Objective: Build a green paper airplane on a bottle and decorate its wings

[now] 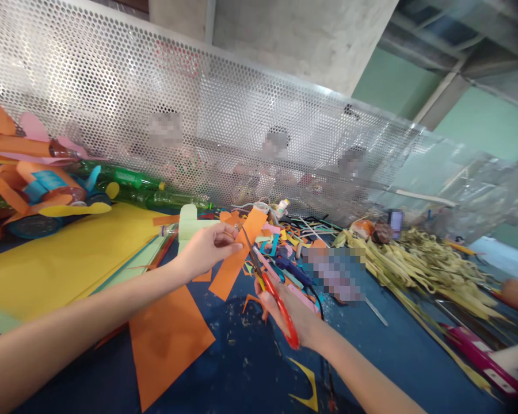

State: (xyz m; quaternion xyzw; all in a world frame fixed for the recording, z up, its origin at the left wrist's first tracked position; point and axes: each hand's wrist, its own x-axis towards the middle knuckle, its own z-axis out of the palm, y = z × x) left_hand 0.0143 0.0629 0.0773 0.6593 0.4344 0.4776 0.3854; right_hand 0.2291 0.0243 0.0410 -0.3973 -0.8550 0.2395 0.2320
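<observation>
Gripping red-handled scissors [280, 305], the right hand [297, 313] is near the left hand [207, 248], which pinches an orange strip [229, 270]; nearer the wearer lies an orange sheet [170, 348].

One pair of red-handled scissors [278, 296] is meeting one orange strip [228, 275]. One larger orange sheet [170, 345] and one curved yellow scrap [311, 385] are lying on one blue counter [242, 374]. One blue glue gun [291, 265] is resting among paper scraps [273, 244], which are overlapping too much to count. Two green bottles [127, 176] are lying near one perforated screen [242, 98], and three blurred people [276, 144] are showing behind it. One magenta object [479, 353] is sitting at the right.
</observation>
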